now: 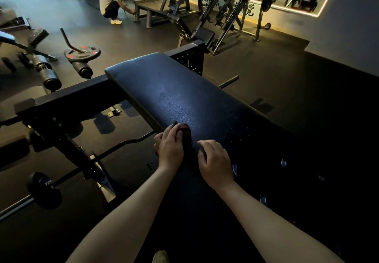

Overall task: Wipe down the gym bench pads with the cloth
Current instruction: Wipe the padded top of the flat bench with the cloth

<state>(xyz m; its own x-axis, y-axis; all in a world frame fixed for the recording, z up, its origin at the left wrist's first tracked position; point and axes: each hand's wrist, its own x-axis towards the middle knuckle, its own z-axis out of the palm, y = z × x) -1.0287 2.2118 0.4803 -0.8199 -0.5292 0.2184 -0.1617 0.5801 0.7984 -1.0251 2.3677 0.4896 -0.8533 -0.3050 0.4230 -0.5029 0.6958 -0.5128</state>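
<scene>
Both bare forearms reach forward from the lower edge, roughly parallel, palms down. Left hand (pixel 170 146): fingers curled over the cloth (pixel 184 130), gripping it. Right hand (pixel 215 160): just beside the left, knuckles up, fingers bent under; whether they hold anything cannot be seen.

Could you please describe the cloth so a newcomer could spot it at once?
Find the long black bench pad in the middle of the view. Near its left edge, the left hand holds a small bunched cloth. It is the only soft, dark reddish lump on the smooth pad.
</scene>
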